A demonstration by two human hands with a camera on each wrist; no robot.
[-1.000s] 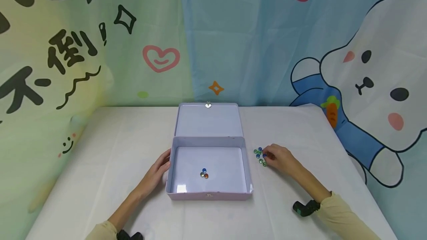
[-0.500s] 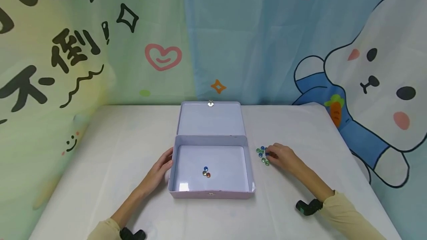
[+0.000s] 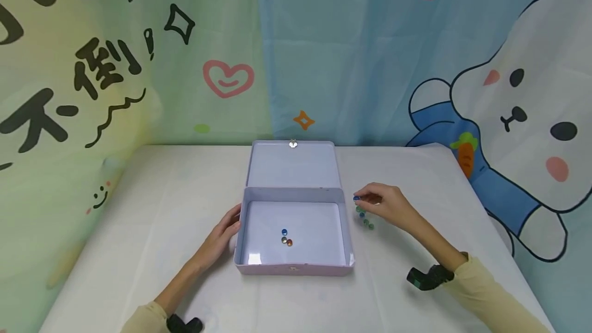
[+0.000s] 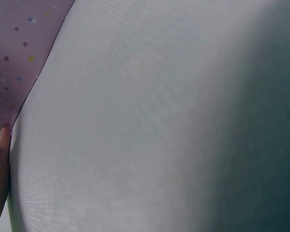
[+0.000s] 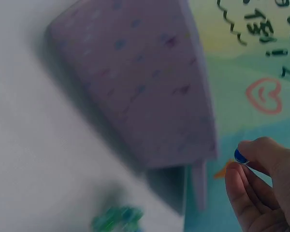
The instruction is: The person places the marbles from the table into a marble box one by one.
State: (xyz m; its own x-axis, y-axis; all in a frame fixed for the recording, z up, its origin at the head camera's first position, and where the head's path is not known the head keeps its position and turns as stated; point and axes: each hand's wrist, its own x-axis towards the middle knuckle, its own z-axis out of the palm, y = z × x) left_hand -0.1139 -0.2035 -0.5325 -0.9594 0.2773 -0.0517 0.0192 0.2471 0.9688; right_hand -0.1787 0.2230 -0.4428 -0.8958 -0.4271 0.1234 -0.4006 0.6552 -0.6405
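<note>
Blue marble (image 5: 239, 155), half-hidden by fingers (image 5: 238, 186)

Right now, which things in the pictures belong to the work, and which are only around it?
Likely part of the work:
- blue marble, pinched by the right hand
- open box, touched by the left hand
- three marbles inside it
- loose marbles beside it

Seemingly only around it:
- printed backdrop
- black wrist devices
</note>
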